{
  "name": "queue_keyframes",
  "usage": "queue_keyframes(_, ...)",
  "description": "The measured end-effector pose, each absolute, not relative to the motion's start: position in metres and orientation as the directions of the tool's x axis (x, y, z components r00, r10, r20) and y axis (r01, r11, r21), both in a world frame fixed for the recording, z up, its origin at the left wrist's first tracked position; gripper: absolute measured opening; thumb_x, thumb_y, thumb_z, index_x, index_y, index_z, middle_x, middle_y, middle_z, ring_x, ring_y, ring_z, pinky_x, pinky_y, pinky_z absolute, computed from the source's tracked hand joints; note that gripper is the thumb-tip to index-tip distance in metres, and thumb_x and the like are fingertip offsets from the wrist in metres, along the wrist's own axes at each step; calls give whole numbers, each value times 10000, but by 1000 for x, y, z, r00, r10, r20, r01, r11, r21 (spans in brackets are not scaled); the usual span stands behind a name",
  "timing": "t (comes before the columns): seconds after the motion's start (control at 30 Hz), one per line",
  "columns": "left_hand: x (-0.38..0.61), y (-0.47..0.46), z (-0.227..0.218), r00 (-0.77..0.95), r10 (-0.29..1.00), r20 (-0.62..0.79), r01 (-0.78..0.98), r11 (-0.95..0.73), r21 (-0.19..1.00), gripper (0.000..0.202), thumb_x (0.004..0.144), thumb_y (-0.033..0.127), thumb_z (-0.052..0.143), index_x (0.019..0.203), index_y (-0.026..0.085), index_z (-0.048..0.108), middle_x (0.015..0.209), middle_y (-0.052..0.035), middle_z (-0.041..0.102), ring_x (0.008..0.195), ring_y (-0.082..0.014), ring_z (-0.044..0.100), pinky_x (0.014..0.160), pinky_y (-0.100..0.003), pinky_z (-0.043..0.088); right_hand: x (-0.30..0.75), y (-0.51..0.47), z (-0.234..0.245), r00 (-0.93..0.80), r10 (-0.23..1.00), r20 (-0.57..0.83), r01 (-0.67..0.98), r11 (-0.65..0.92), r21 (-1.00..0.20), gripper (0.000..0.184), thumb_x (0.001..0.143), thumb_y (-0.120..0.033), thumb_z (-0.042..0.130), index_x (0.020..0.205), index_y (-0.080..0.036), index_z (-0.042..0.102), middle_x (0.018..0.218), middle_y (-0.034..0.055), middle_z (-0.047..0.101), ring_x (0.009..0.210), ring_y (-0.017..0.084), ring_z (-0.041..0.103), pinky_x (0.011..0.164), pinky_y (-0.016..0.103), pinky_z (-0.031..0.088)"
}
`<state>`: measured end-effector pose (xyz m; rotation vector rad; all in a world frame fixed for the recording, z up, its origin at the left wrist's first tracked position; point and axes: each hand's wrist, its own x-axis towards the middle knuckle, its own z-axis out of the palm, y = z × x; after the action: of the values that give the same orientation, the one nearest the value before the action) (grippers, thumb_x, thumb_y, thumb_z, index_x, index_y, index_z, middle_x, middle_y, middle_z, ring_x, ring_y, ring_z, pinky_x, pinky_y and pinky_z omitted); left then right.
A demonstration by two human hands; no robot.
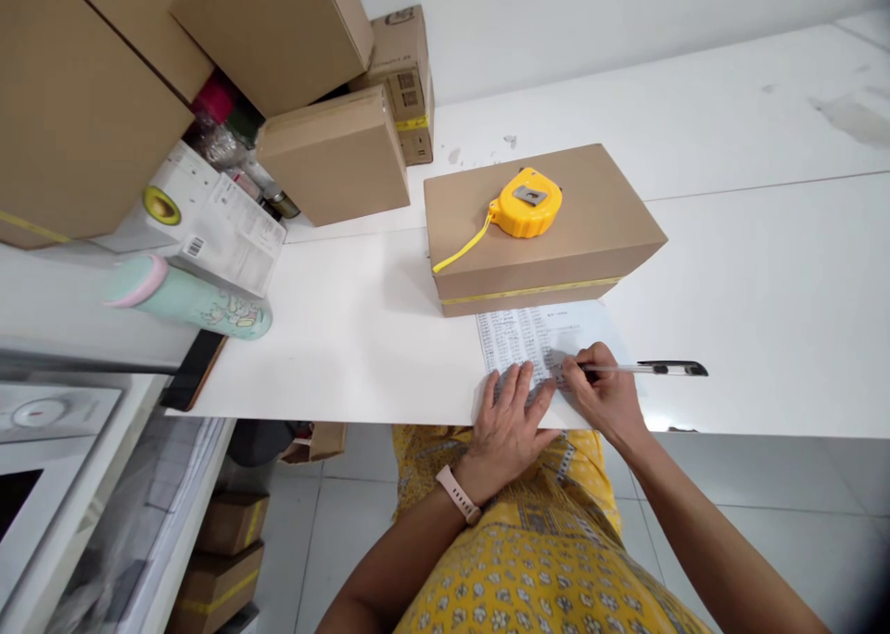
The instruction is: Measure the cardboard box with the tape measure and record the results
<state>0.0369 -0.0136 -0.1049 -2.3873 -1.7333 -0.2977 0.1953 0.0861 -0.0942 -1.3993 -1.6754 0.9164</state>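
My right hand [603, 391] is closed round a pen [667, 368], its tip on a sheet of paper [511, 337] covered in columns of handwriting. Fingers spread, my left hand [509, 421] lies flat on the lower left part of the sheet, at the table edge. Just beyond the paper sits a closed cardboard box [459, 212] with a yellow band along its near side. On top of that box rests a yellow tape measure [528, 203] with a wrist strap. The box stands at the sheet's far edge.
Several cardboard boxes [334, 161] are stacked at the back left of the white table [334, 337]. A mint-green bottle [201, 300] with a pink rim stands near the left edge, beside a white printed carton [229, 226] and a dark flat object [196, 370]. More boxes [222, 578] are on the floor.
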Motion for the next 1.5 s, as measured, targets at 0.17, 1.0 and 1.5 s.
queue_keyframes(0.17,37,-14,-105,303,922,243,952,-306,-25,684,1042,633,395,1568,198,448,1627,-162,456,1485,-301,436,1213,-500,359,196,86,-94,-111,986,122,461,160,-873,272,864,-412,658,720,-266,479,504,-60,498,432,125,448,438,271,367)
queue_keyframes(1.0,33,-13,-92,188,919,347,902,-302,309,540,1026,554,509,1425,195,565,1530,-138,557,1425,-277,497,1186,-482,432,225,109,-115,-198,902,383,779,382,-497,258,971,-239,471,1139,-230,666,1005,114,629,952,296,599,756,402,496)
queue_keyframes(1.5,-22,178,34,-69,915,396,909,-106,403,784,889,532,750,1495,185,395,1430,-184,566,1354,-382,511,1120,-555,387,226,119,-131,-240,817,524,819,460,-342,327,932,-105,461,1151,-188,688,1061,157,672,950,312,572,838,465,533)
